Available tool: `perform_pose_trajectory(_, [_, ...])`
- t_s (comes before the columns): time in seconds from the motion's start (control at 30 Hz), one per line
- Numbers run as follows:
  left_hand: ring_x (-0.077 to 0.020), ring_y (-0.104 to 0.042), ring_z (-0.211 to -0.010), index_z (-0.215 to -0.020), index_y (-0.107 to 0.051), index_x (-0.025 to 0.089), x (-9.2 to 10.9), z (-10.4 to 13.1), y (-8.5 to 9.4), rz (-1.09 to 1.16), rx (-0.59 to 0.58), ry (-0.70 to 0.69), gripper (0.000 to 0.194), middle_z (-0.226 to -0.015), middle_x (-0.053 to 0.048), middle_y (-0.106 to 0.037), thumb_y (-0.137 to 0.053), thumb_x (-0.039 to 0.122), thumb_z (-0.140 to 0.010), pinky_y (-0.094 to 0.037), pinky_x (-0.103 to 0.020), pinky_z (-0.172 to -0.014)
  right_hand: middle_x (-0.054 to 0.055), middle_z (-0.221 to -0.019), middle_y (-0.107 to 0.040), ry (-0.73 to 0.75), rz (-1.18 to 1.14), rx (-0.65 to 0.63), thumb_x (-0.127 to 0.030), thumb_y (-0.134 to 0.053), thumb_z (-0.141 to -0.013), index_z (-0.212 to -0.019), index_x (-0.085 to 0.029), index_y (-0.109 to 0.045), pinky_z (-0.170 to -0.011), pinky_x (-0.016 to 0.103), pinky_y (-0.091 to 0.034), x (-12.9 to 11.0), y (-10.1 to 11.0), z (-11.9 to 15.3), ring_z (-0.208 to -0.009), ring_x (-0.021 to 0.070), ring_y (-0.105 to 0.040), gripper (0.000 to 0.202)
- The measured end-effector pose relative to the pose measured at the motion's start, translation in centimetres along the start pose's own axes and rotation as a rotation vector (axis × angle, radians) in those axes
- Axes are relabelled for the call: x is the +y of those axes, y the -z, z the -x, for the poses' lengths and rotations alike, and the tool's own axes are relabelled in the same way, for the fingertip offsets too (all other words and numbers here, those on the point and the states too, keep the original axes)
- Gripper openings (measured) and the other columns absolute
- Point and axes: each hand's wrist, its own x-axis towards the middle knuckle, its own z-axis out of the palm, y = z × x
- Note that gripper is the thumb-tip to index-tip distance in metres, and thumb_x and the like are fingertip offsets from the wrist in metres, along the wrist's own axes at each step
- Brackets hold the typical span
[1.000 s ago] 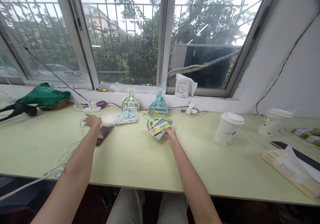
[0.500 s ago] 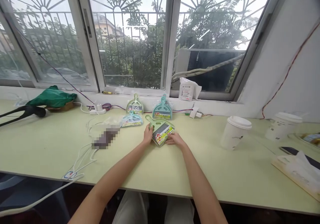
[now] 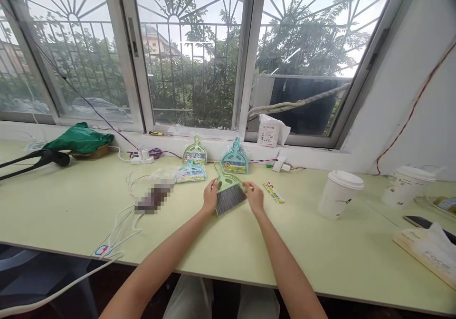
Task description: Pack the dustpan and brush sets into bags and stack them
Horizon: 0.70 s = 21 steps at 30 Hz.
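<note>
A green dustpan and brush set (image 3: 230, 186) with dark bristles is tilted above the table between my hands. My left hand (image 3: 210, 196) grips its left edge. At its right edge my right hand (image 3: 254, 197) is closed, fingers pinched by the rim; what they hold is too small to make out. A printed label strip (image 3: 273, 192) lies on the table right of my right hand. Behind stand a packaged green set (image 3: 194, 151) and a stack of blue sets (image 3: 235, 158); another blue set (image 3: 190, 172) lies flatter at the left.
White lidded cups (image 3: 340, 194) stand at the right, near a tissue pack (image 3: 427, 255) and a phone (image 3: 418, 221). At the left are white cables (image 3: 116, 228), a power strip (image 3: 142, 157), a green bag (image 3: 78, 137) and a black object (image 3: 46, 157).
The printed label has come off the front of the green set and now lies to the right on the table. My right hand has moved up along the set's right edge.
</note>
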Motion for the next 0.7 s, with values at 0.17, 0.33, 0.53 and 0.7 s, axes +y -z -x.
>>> perform_pose_trajectory(0.17, [-0.0204, -0.055, -0.118, -0.124, -0.059, 0.020, 1.7, 1.5, -0.6, -0.040, -0.140, -0.245, 0.045, -0.127, -0.007, -0.061, -0.038, 0.045, -0.093, -0.039, -0.034, -0.103, 0.008, -0.104, -0.063, 0.402, 0.420, -0.010, -0.043, -0.044, -0.091, -0.099, -0.023, -0.063, -0.085, 0.037, -0.045, -2.2, -2.6, 2.3, -0.105, 0.0249, -0.054, 0.029])
perform_pose_trajectory(0.33, [-0.0213, -0.054, -0.120, -0.123, -0.061, 0.017, 2.0, 0.8, -0.5, 0.042, -0.266, -0.232, 0.049, -0.128, -0.008, -0.061, -0.038, 0.047, -0.093, -0.038, -0.035, -0.105, 0.006, -0.090, -0.059, 0.396, 0.373, -0.056, -0.046, -0.043, -0.091, -0.084, -0.022, -0.057, -0.081, 0.034, -0.043, -1.2, -1.8, 1.1, -0.092, 0.0227, -0.054, 0.029])
perform_pose_trajectory(0.53, [-0.0228, -0.055, -0.118, -0.124, -0.060, 0.015, 2.3, 0.1, -0.2, 0.065, -0.331, -0.199, 0.051, -0.127, -0.008, -0.062, -0.039, 0.049, -0.093, -0.040, -0.036, -0.102, 0.004, -0.084, -0.055, 0.367, 0.220, -0.092, -0.045, -0.047, -0.088, -0.077, -0.022, -0.054, -0.080, 0.032, -0.041, -0.7, -1.5, 0.1, -0.087, 0.0206, -0.053, 0.026])
perform_pose_trajectory(0.7, [-0.0217, -0.057, -0.114, -0.125, -0.059, 0.017, 2.6, 0.0, -0.4, 0.007, -0.349, -0.242, 0.050, -0.126, -0.006, -0.062, -0.036, 0.047, -0.094, -0.041, -0.033, -0.100, 0.003, -0.082, -0.053, 0.322, 0.101, -0.103, -0.048, -0.052, -0.083, -0.074, -0.022, -0.054, -0.078, 0.030, -0.041, -1.3, -1.6, 0.4, -0.083, 0.0190, -0.052, 0.028])
